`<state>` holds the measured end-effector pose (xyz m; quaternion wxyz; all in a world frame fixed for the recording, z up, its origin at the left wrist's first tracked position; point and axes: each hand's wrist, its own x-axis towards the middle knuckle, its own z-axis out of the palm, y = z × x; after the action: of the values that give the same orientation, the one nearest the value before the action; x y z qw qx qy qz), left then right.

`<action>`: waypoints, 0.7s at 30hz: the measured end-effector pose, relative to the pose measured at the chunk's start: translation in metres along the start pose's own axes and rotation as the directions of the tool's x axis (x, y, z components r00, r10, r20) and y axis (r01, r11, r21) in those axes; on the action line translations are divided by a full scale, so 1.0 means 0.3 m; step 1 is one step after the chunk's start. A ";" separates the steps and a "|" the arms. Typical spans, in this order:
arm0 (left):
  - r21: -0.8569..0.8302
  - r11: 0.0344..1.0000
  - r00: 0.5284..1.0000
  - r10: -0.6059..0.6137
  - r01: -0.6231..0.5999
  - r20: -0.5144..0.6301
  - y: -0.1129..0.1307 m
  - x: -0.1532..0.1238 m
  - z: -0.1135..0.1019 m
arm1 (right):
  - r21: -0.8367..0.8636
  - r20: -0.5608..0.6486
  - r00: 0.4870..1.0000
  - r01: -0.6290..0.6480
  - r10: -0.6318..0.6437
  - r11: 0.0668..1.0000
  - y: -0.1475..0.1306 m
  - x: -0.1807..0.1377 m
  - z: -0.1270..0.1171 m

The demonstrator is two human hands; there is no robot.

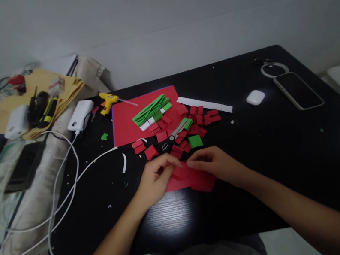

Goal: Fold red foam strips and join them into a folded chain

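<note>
Both hands meet over red paper (179, 182) near the front middle of the black table. My left hand (158, 175) pinches the paper between thumb and fingers. Opposite it, my right hand (215, 163) grips the paper the same way, fingertips close to the left ones. Part of the red paper hangs below the right hand. Just beyond my fingers lie several folded red paper pieces (151, 152), a folded green piece (195, 141) and scissors (178, 130) with dark handles. Farther back, a bundle of folded green strips (150, 110) rests on a red sheet (124, 126).
A yellow glue gun (108, 101) and a white power bank (80, 115) with a cable (76, 160) stand at the left. A white paper strip (205, 104) lies behind the red pieces. At right are a white earbud case (255, 97) and a phone (299, 89).
</note>
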<state>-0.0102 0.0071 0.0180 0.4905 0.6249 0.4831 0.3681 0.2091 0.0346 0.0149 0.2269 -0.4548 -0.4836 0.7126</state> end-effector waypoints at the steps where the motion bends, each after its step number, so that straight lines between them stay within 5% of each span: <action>1: 0.004 1.000 1.000 0.003 -0.003 0.006 -0.001 -0.001 -0.001 | -0.005 -0.003 1.000 0.005 -0.005 1.000 0.000 0.000 0.000; 15: 0.060 0.998 0.999 0.022 -0.025 0.042 -0.005 -0.008 0.000 | -0.104 -0.047 0.996 0.074 -0.080 0.992 0.000 -0.013 0.020; 21: 0.010 0.999 0.997 -0.041 0.042 -0.062 -0.023 -0.013 0.026 | -0.220 -0.123 0.969 0.184 -0.214 0.958 0.015 -0.018 0.035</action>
<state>-0.0056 0.0016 0.0093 0.4795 0.6058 0.5129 0.3742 0.2031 0.0234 0.0146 0.2836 -0.4755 -0.5808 0.5968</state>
